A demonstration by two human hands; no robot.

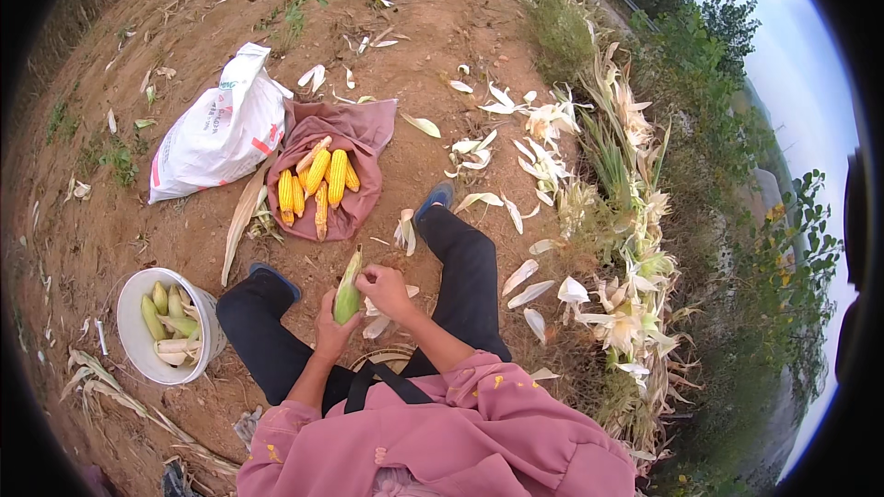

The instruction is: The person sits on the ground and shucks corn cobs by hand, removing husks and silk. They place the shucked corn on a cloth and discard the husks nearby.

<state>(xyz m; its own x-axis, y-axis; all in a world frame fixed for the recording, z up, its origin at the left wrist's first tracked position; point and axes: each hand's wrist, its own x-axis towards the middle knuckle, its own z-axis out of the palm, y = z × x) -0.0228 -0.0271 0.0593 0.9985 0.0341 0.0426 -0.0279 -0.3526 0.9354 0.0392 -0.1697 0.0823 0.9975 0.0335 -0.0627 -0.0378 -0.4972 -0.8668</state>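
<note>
An ear of corn in its green husk (347, 295) stands tip up between my knees. My left hand (333, 326) is wrapped around its lower part. Against the upper right side of the husk, my right hand (385, 290) has its thumb and fingertips pinched together; whether they grip a leaf of husk is too small to tell. Ahead lie several husked yellow ears (318, 171) on a reddish-brown cloth sack (352, 221). To my left, a white plastic bucket (126, 331) holds several ears still in their husks (173, 310).
A filled white woven sack (214, 131) with printing leans beside the cloth. Loose husks (530, 292) litter the soil to my right, by a long heap of husks (639, 290) and weeds. A dry corn stalk (152, 414) lies behind the bucket.
</note>
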